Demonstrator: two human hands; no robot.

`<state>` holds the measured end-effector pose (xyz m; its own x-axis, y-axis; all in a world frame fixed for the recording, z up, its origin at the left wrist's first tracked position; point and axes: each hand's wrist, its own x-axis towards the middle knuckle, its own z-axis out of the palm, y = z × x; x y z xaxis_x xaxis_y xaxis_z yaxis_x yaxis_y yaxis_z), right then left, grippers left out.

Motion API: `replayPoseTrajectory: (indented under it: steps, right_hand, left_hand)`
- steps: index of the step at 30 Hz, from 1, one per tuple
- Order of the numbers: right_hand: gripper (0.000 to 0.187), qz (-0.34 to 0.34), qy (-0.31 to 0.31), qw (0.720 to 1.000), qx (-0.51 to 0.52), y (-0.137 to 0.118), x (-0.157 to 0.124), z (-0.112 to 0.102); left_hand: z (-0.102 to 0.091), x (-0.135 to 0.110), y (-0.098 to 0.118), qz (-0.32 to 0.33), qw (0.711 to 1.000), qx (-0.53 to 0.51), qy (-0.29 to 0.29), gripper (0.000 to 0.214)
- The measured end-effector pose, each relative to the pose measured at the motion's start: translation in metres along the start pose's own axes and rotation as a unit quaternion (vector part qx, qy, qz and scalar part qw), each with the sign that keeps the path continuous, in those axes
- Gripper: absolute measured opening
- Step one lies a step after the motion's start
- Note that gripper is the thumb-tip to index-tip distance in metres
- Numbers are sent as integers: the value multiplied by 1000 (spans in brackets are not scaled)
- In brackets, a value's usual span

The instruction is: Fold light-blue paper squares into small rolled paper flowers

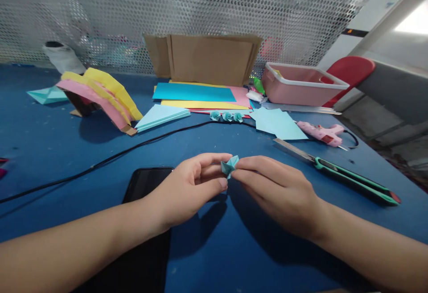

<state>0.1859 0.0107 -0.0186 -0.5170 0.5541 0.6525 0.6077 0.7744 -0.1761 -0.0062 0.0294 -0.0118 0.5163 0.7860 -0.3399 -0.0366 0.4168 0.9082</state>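
Note:
A small folded light-blue paper piece is pinched between both hands just above the blue table. My left hand grips its left side with thumb and fingers closed. My right hand pinches its right side with its fingertips. Three similar small folded blue pieces lie in a row farther back. A black phone lies under my left forearm.
Green-handled scissors and a pink glue gun lie to the right, with blue paper sheets. A black cable crosses the table. Behind are stacked coloured paper, cardboard, a pink tub and a pink-yellow paper arch.

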Motion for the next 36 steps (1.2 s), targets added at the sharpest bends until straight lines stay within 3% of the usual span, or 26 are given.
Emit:
replayPoseTrajectory:
  steps: [3,7,11,16,20,23,28,31,33,34,36]
  right_hand:
    - [21,-17,-3,999,-43,6,-1,1]
    - [20,18,12,999,-26,10,1,0]
    - [18,97,33,992,70,2,5,-7]
    - [17,187,69,958,205,-11,7,-14]
    - [17,295,139,879,349,-15,8,-9]
    - [17,375,165,777,478,-14,10,-4]
    - [32,526,97,567,626,-13,16,-1]
    - [37,557,32,473,682,-14,16,1]
    - [37,559,-2,451,696,-14,16,1]
    - [36,558,-13,458,692,-13,15,1]
    - [35,553,-25,512,656,-11,15,0]
  left_hand:
    - [-1,0,-2,3,998,-57,-33,52]
    - [0,-1,-2,22,998,-54,-30,45]
    - [3,-6,3,90,994,60,16,28]
    - [6,-15,6,233,947,212,71,24]
    - [8,-19,8,340,880,315,104,28]
    - [10,-18,12,362,857,348,117,29]
    - [9,-13,16,360,872,314,109,30]
    - [6,-14,16,343,893,277,90,28]
    - [4,-14,16,344,899,262,75,27]
    - [4,-13,17,346,899,259,73,27]
    - [3,-11,18,342,899,257,91,24]
